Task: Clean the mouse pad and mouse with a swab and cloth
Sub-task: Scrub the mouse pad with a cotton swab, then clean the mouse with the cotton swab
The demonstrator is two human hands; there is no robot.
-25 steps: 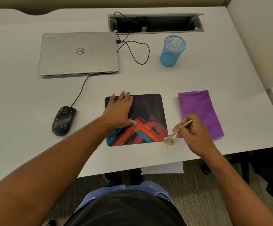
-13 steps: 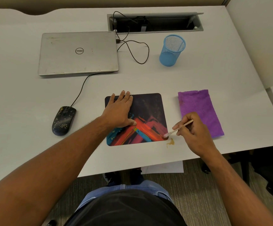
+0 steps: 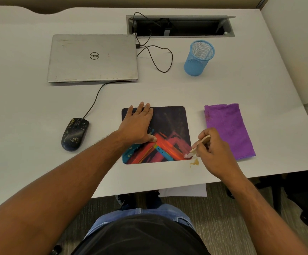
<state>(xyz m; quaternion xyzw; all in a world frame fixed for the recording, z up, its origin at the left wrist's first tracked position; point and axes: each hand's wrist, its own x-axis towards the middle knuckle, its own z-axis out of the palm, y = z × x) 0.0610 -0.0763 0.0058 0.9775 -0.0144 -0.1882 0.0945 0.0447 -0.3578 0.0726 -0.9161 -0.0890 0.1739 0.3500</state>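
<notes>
A dark mouse pad (image 3: pixel 169 124) with red, orange and blue stripes lies near the desk's front edge. My left hand (image 3: pixel 137 126) presses flat on its left half, fingers spread. My right hand (image 3: pixel 213 151) pinches a wooden swab (image 3: pixel 198 146), whose white tip touches the pad's front right corner. A folded purple cloth (image 3: pixel 228 129) lies just right of the pad. A black wired mouse (image 3: pixel 74 134) speckled with yellowish spots sits to the pad's left.
A brownish stain (image 3: pixel 195 162) marks the white desk (image 3: pixel 39 111) beside the pad's corner. Farther back are a closed silver laptop (image 3: pixel 92 57), a blue mesh cup (image 3: pixel 199 57), a looped black cable (image 3: pixel 158 57) and an open cable tray (image 3: pixel 180 26).
The swab tip has moved from the stain on the desk up and left onto the pad's front right corner. My right hand tilted the stick steeper. The left hand stayed put.
</notes>
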